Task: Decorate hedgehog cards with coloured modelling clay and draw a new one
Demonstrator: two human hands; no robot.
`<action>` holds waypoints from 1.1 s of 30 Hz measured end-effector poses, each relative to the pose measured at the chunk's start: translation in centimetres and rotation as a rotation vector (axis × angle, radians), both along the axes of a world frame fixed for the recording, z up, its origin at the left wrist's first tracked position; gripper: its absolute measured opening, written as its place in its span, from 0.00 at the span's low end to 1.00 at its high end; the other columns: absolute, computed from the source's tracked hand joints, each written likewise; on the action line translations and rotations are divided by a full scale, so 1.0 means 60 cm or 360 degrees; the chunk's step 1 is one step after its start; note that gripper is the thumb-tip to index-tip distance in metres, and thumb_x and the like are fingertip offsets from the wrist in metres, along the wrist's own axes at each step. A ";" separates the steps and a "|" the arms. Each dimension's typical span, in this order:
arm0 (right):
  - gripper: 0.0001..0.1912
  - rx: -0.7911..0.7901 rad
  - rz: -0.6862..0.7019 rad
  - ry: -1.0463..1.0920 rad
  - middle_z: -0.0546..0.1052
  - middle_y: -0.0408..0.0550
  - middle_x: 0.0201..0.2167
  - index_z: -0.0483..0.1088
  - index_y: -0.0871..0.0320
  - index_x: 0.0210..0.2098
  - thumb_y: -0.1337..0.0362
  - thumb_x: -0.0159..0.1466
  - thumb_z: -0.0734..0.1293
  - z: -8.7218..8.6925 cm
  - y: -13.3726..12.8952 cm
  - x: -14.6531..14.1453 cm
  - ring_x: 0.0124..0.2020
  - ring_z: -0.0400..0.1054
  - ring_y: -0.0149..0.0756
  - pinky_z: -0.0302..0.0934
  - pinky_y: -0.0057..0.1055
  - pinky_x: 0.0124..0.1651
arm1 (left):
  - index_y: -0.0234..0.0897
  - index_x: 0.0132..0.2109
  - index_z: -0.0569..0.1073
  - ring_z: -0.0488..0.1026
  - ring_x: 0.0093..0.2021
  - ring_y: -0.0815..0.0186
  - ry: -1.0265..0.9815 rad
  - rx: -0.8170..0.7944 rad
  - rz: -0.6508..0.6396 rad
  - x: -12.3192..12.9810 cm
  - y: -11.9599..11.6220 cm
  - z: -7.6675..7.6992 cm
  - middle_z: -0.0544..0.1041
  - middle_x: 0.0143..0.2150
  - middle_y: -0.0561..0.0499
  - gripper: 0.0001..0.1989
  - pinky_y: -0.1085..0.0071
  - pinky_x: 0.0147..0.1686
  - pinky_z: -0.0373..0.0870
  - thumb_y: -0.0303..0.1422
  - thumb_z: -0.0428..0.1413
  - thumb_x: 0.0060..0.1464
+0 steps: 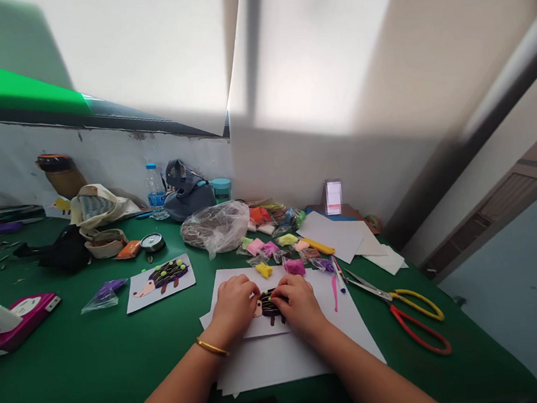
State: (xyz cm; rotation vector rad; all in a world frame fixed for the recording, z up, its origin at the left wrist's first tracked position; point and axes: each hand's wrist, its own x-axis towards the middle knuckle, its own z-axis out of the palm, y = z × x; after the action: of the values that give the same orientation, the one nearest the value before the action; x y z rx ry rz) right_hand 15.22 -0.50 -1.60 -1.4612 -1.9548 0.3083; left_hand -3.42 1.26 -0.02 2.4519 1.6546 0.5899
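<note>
A clay hedgehog (270,311) with a dark back, a pinkish face and brown legs lies on a white card (265,330) in front of me. My left hand (234,303) rests on the card beside the face, fingers curled together; anything in them is hidden. Over the hedgehog's back, my right hand (300,300) has thumb and forefinger pinched together, and what they hold is too small to make out. White paper sheets (273,364) are stacked under the card. Just beyond my hands sit a yellow clay packet (264,269) and a pink clay packet (294,266).
Large scissors (394,297) lie spread at the right, near a pink modelling tool (335,293) and pens (339,275). Leftward is another hedgehog card (160,284) and a purple clay packet (105,294). A plastic bag (217,226), bottle (156,195) and phone (334,197) stand behind.
</note>
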 end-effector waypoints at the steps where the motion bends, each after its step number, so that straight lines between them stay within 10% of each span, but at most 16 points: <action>1: 0.06 0.0005 0.0002 0.0021 0.76 0.45 0.36 0.79 0.50 0.31 0.68 0.60 0.70 -0.001 0.001 0.002 0.43 0.66 0.41 0.57 0.38 0.47 | 0.42 0.35 0.79 0.72 0.44 0.58 -0.0025 -0.0022 0.0048 -0.007 0.006 0.002 0.76 0.38 0.49 0.07 0.64 0.42 0.61 0.30 0.56 0.56; 17: 0.11 0.0040 -0.0182 0.0589 0.74 0.51 0.40 0.75 0.56 0.33 0.57 0.64 0.64 -0.019 0.023 0.063 0.45 0.67 0.44 0.61 0.42 0.51 | 0.40 0.41 0.76 0.71 0.45 0.57 0.0018 0.0041 0.0208 -0.019 0.032 -0.005 0.76 0.41 0.48 0.06 0.63 0.43 0.64 0.31 0.56 0.57; 22: 0.11 0.0176 0.0033 0.0586 0.75 0.51 0.41 0.74 0.54 0.41 0.59 0.67 0.62 -0.003 0.005 0.050 0.46 0.67 0.43 0.62 0.41 0.51 | 0.37 0.44 0.73 0.73 0.44 0.59 -0.0760 -0.0032 0.0067 -0.008 0.020 0.005 0.77 0.43 0.46 0.09 0.63 0.44 0.68 0.34 0.51 0.60; 27: 0.14 0.0216 0.0311 0.0582 0.74 0.49 0.42 0.73 0.49 0.49 0.60 0.64 0.68 0.013 -0.019 0.027 0.45 0.68 0.41 0.64 0.41 0.50 | 0.37 0.55 0.67 0.78 0.36 0.61 -0.1686 -0.0700 -0.0377 0.040 -0.018 0.011 0.79 0.37 0.48 0.21 0.66 0.35 0.74 0.40 0.53 0.58; 33: 0.09 0.0297 0.0268 0.0522 0.74 0.48 0.40 0.76 0.49 0.43 0.63 0.64 0.68 0.033 -0.028 0.031 0.44 0.68 0.40 0.65 0.38 0.48 | 0.39 0.58 0.67 0.77 0.32 0.63 -0.1490 -0.0657 -0.0377 0.055 -0.044 0.027 0.80 0.38 0.48 0.21 0.67 0.31 0.73 0.40 0.52 0.60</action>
State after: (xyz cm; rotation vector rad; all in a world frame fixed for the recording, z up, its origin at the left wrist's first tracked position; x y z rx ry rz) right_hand 17.09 -2.17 0.35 -1.0561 -1.7876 0.4012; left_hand -0.13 -1.40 1.58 1.6203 0.9572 1.0159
